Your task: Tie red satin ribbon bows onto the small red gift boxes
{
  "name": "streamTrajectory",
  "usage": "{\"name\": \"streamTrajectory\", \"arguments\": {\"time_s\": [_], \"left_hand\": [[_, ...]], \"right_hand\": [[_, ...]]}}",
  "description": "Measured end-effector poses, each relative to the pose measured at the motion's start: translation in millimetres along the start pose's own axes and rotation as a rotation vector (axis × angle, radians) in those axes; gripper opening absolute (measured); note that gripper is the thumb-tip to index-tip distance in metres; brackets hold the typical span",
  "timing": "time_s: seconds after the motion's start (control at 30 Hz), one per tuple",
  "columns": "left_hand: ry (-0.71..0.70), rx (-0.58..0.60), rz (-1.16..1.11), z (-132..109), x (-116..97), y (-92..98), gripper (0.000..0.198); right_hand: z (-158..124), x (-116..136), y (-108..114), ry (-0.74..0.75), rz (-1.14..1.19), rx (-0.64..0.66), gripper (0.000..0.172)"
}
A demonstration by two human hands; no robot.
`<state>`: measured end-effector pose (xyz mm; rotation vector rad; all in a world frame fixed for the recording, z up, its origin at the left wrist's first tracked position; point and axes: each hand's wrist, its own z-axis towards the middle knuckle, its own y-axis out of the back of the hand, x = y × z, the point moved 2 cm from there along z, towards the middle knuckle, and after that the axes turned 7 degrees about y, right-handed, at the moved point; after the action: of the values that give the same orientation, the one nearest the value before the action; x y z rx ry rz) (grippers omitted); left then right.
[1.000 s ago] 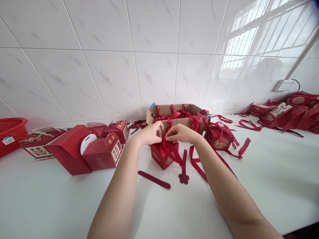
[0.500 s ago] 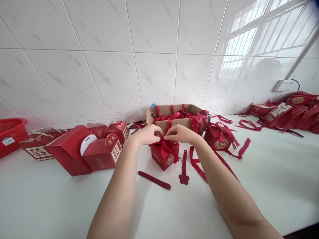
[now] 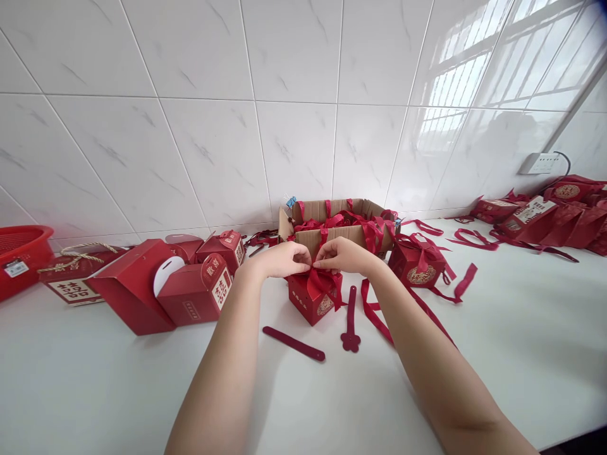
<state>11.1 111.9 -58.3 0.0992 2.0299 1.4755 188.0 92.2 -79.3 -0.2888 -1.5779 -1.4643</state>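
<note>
A small red gift box [image 3: 310, 303] with gold print stands on the white table in front of me. Red ribbon [image 3: 318, 279] is looped over its top, and a tail hangs down its right side. My left hand [image 3: 289, 258] pinches the ribbon from the left. From the right, my right hand [image 3: 339, 254] pinches it too, the fingertips of both hands close together above the lid. The hands partly hide the knot. Just in front of the box lie a dark red strap [image 3: 294, 344] and another strap with a flower-shaped end [image 3: 351, 322].
Behind the box is an open cardboard box [image 3: 308, 237] draped with red ribbons. A ribbon-tied red box [image 3: 415, 265] stands to the right. Several red boxes [image 3: 190, 294] and a red plastic basket [image 3: 23, 237] are at left. More red boxes [image 3: 531, 221] pile up far right.
My fingertips have shifted slightly at the top of the box, and the ribbon's loop and tail sit a little differently. The other things stay where they were.
</note>
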Motion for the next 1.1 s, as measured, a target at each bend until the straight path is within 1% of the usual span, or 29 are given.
{"name": "streamTrajectory", "arguments": {"time_s": [0.07,0.13,0.33,0.57,0.73,0.9,1.1], "left_hand": [[-0.006,0.002,0.006,0.5,-0.5,-0.2,0.015],[0.008,0.004,0.020,0.3,-1.4,-0.2,0.013],[0.078,0.025,0.077,-2.3,-6.1,-0.5,0.020],[0.078,-0.030,0.080,0.4,-1.5,-0.6,0.021],[0.061,-0.032,0.082,3.5,0.9,-1.7,0.021],[0.033,-0.017,0.077,4.2,-1.1,-2.4,0.022],[0.065,-0.006,0.065,2.3,-3.4,-2.9,0.029]], "right_hand": [[-0.1,1.1,-0.5,0.001,-0.015,-0.004,0.023],[0.0,2.0,-1.4,-0.002,-0.023,-0.008,0.025],[2.1,2.7,-4.7,-0.003,-0.027,-0.028,0.033],[3.0,-0.5,-4.3,-0.006,-0.019,0.031,0.025],[2.0,-2.3,-2.2,-0.013,-0.027,0.054,0.029],[0.2,-4.2,2.6,-0.010,0.064,0.032,0.027],[-1.2,-3.5,5.8,0.009,0.057,0.007,0.020]]}}
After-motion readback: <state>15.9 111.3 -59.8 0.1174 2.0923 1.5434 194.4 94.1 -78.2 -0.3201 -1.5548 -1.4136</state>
